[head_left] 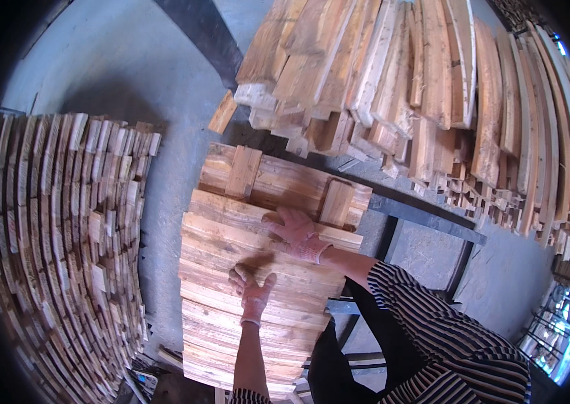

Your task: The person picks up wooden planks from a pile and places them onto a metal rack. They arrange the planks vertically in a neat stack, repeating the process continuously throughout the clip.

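Wooden strips [244,343] lie side by side across the bench in front of me. My right hand [293,234], in a pinkish knit glove, rests flat on the strips toward their far end, fingers stretched out. Nearer to me, my left hand [254,291], also gloved, has its fingers apart, with the tips at the strips' surface. Neither hand holds anything. Beyond my right hand, a short wooden piece [337,202] lies crosswise over the far boards. A second short piece [243,172] lies the same way farther left.
A tall stack of boards [73,222] stands on the left, end faces showing. Long rough planks [379,60] are piled at the far right. A dark metal frame [426,219] extends right of the bench. One loose wooden piece [222,112] sits near the planks.
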Demonstrator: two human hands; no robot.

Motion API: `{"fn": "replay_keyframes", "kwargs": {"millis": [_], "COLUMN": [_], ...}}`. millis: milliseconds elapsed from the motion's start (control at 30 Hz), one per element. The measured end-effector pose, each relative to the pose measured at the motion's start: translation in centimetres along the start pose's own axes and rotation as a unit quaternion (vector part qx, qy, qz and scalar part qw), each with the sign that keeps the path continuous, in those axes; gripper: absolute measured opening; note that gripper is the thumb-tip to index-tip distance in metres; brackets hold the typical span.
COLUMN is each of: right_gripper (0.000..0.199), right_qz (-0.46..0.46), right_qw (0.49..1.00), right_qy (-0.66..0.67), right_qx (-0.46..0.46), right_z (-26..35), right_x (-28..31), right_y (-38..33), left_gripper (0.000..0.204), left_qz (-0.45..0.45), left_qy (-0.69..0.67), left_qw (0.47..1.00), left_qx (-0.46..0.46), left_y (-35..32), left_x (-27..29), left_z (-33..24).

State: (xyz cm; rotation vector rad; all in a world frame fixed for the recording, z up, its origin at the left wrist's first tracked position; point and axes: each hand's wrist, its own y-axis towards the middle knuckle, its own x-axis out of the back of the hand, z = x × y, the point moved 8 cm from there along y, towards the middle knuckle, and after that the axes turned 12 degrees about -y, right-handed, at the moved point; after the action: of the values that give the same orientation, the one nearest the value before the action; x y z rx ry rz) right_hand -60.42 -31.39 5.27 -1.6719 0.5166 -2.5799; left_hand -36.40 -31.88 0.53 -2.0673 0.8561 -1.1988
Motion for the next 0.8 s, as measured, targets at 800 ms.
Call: {"fn": "replay_keyframes", "kwargs": {"millis": [800], "right_gripper": [0.081], "right_qz": [0.024], "right_qw": [0.89], "right_qy": [0.407], "right_qx": [-0.205], "right_z": [-12.4], "right_x": [21.5], "right_y": [-14.3], "left_gripper": [0.148], "left_qz": [-0.098], "left_qy": [0.186], "left_qw": [0.935], "left_qx": [-0.284], "left_y": [-1.7], "left_x": [9.6], "left_z": [-59.7]}}
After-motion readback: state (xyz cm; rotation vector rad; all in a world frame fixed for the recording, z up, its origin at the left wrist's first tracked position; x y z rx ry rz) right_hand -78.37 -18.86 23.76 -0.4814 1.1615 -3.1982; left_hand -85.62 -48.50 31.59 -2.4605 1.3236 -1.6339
